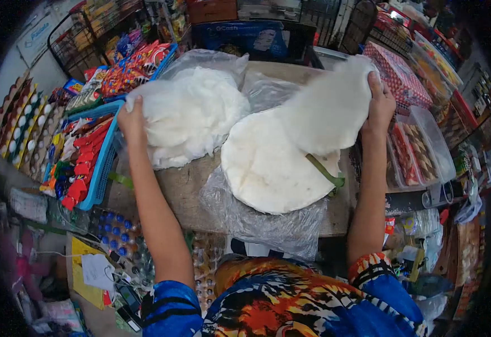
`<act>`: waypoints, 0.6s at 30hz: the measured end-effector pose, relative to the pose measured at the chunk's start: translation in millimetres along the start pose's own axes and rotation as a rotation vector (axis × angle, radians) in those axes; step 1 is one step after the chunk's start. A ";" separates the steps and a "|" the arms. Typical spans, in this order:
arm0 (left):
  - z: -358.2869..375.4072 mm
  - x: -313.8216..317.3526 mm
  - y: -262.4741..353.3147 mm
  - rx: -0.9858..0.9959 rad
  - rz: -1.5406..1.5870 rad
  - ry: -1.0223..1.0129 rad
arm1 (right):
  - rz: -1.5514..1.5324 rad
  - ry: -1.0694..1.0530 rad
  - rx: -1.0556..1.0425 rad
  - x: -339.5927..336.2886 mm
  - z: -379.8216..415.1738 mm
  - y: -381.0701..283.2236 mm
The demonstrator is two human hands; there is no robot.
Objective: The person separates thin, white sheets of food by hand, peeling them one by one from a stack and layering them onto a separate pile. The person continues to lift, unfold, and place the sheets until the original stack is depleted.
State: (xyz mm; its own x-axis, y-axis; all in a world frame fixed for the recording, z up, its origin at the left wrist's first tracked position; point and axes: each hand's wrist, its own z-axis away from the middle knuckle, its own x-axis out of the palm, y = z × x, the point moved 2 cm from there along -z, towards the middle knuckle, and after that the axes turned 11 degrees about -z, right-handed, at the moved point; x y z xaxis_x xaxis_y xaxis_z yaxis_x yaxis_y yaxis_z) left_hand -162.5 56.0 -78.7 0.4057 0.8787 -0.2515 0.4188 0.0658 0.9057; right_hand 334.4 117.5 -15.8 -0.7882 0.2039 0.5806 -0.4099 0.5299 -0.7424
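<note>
My right hand pinches the edge of a thin, round white wrapper sheet, which is raised, tilted and slightly blurred. It overlaps a flat stack of round white wrapper sheets lying on clear plastic. A green leaf strip rests across the stack's right side. My left hand is closed at the left edge of a loose, rumpled pile of white wrapper sheets, its thumb on top of a thin sheet edge. The fingers underneath are hidden. More clear plastic lies behind this pile.
Blue baskets of packaged snacks stand left of the wooden table, with egg trays beyond. At right are a clear plastic container and a red checkered box. A blue box stands at the back.
</note>
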 end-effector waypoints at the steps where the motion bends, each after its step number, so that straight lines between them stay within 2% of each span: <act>1: 1.6 -1.2 -2.0 0.137 -0.312 0.151 | 0.010 -0.099 0.035 3.7 2.4 2.9; 2: 8.4 1.8 3.6 0.276 -0.624 0.298 | 0.019 -0.194 0.066 6.3 5.5 5.1; 4: 34.2 -0.3 41.6 0.495 -0.779 0.462 | 0.074 -0.214 0.126 24.7 26.0 4.5; 5: 37.8 2.0 52.2 0.504 -0.777 0.461 | 0.039 -0.304 0.191 31.0 33.6 2.8; 7: 43.4 12.7 71.9 0.750 -0.399 0.226 | -0.079 -0.508 0.296 45.4 52.1 -9.5; 8: 48.7 25.5 77.4 0.597 -0.125 -0.154 | -0.079 -0.495 0.290 52.7 61.7 -17.0; 9: 61.2 40.6 84.2 0.418 0.146 -0.526 | -0.230 -0.517 0.345 61.6 72.2 -22.9; 10: 88.4 47.7 99.7 0.262 0.426 -0.816 | -0.380 -0.540 0.401 69.0 81.2 -27.2; 11: 106.3 57.3 101.6 0.181 0.608 -1.047 | -0.453 -0.529 0.411 73.2 87.3 -29.8; 12: 123.7 54.7 105.5 -0.017 0.697 -1.248 | -0.452 -0.529 0.412 73.0 86.9 -29.0; 13: 135.4 50.0 106.9 -0.186 0.710 -1.317 | -0.377 -0.547 0.372 72.7 85.2 -28.2; 14: 136.1 52.1 104.4 -0.188 0.711 -1.318 | -0.301 -0.563 0.331 71.6 82.6 -27.4; 16: 137.7 59.0 96.4 -0.136 0.498 -1.255 | 0.006 -0.543 0.234 61.9 70.5 -11.9; 17: 134.2 57.9 103.3 -0.063 0.410 -1.362 | 0.302 -0.556 0.014 50.1 55.8 9.2; 18: 126.1 64.6 94.8 -0.064 0.408 -1.373 | 0.612 -0.553 -0.206 46.2 54.5 12.1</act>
State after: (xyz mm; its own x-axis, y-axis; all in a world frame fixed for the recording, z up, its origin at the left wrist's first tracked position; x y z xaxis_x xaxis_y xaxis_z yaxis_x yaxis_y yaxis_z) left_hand 5.9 59.4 -52.2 0.9513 -0.3010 -0.0663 0.0627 -0.0217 0.9978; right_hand 268.0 88.5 -16.1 -0.9765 0.0999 -0.1908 0.2117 0.6073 -0.7657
